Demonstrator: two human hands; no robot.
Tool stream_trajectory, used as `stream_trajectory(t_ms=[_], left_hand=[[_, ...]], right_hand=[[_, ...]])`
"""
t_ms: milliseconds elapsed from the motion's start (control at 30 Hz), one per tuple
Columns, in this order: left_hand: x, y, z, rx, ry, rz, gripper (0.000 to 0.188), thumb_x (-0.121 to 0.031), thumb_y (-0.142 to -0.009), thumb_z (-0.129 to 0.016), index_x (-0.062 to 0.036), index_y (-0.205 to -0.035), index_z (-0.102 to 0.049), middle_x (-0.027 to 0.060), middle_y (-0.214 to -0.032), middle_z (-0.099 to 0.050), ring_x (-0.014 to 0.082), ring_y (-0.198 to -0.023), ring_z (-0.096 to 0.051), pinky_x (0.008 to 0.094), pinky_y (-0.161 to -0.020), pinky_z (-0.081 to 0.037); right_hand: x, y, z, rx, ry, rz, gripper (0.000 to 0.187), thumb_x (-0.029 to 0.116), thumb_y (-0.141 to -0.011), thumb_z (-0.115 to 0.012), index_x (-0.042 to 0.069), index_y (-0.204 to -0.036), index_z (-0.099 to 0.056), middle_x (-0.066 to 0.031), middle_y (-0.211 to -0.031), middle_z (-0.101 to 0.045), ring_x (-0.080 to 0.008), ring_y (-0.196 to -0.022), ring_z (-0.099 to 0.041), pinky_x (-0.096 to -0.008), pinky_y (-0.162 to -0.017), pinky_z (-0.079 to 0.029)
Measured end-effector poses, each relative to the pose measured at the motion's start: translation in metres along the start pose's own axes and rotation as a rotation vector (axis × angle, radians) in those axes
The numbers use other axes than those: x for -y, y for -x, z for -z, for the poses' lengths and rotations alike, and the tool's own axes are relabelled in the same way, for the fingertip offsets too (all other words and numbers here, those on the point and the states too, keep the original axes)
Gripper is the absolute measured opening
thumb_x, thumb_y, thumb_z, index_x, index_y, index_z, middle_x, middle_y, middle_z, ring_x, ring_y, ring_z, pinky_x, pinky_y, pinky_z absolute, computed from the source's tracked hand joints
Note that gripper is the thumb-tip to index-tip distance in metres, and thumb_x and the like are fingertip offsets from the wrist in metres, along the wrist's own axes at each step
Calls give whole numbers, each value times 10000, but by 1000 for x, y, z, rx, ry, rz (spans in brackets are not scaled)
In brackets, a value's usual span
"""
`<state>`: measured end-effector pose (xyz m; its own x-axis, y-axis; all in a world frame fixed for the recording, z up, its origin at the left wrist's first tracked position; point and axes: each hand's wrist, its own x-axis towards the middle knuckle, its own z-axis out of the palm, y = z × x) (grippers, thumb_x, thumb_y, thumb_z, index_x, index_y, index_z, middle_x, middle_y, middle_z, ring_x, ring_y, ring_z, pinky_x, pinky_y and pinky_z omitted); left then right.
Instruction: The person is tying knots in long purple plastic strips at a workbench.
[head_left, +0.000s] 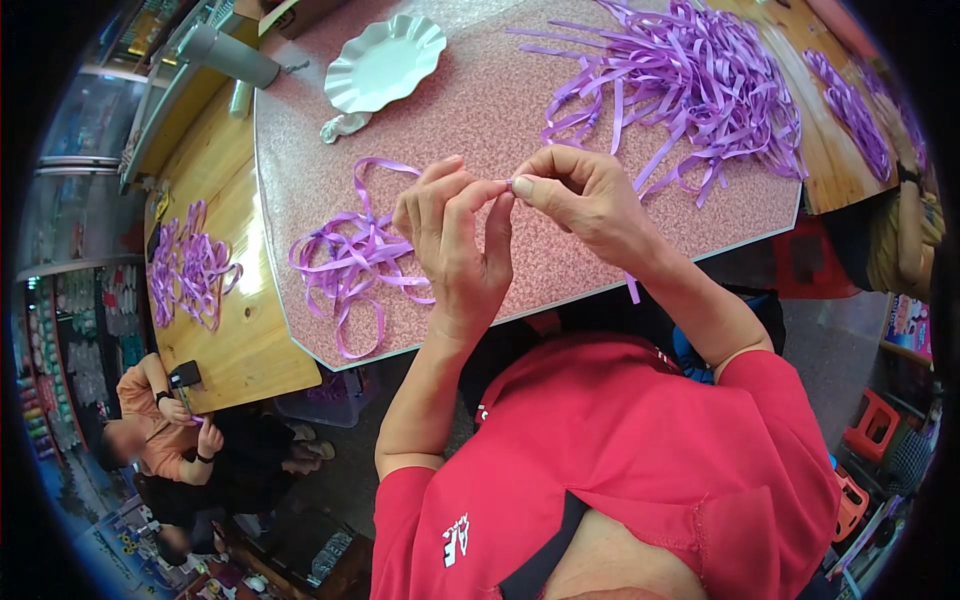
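Above the pink speckled tabletop (560,265), my left hand (450,225) and my right hand (595,200) meet fingertip to fingertip. Both pinch a small bit of purple ribbon (509,185); most of it is hidden by the fingers. A ribbon end (632,288) hangs past the table's near edge, below my right wrist. Just left of my left hand lies a loose heap of purple ribbon loops (345,255). Beyond my right hand spreads a much larger tangled pile of purple ribbons (690,100).
A white wavy-rimmed plate (385,65) sits at the back, with a crumpled white wad (346,126) beside it. A grey tumbler (230,55) stands far left. More ribbons (190,265) lie on the wooden table (265,340), where a co-worker (165,420) sits. Another person's arm (905,190) is at right.
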<state>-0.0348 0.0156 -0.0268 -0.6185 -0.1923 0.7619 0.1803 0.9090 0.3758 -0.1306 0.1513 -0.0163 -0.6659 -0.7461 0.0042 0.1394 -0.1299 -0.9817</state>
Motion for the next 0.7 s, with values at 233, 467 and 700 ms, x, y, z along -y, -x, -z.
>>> stream_trajectory(t_ms=[233,467,700], left_hand=[[-4,-4,9,92,-63,29,187,-6,-783,-719,-79,-918,-612,100,-970,-606,283,-1044,-597,390,-914,-392],[1,8,3,53,775,639,79,-31,-880,-639,-46,-922,-574,69,-988,-586,145,-936,-553,282,-860,-426],[0,8,7,99,977,733,45,-44,-922,-604,-33,-952,-573,51,-1013,-581,95,-932,-514,249,-855,-420]], right_hand=[[4,0,2,4,447,244,122,109,-926,-678,-12,-941,-668,34,-770,-534,-21,-690,-465,-210,-570,-381],[9,-2,3,29,531,449,114,81,-867,-716,20,-960,-693,-3,-796,-559,-67,-692,-503,-234,-566,-389],[12,-1,4,-5,614,447,95,78,-842,-746,46,-930,-735,4,-735,-537,-81,-646,-469,-249,-542,-356]])
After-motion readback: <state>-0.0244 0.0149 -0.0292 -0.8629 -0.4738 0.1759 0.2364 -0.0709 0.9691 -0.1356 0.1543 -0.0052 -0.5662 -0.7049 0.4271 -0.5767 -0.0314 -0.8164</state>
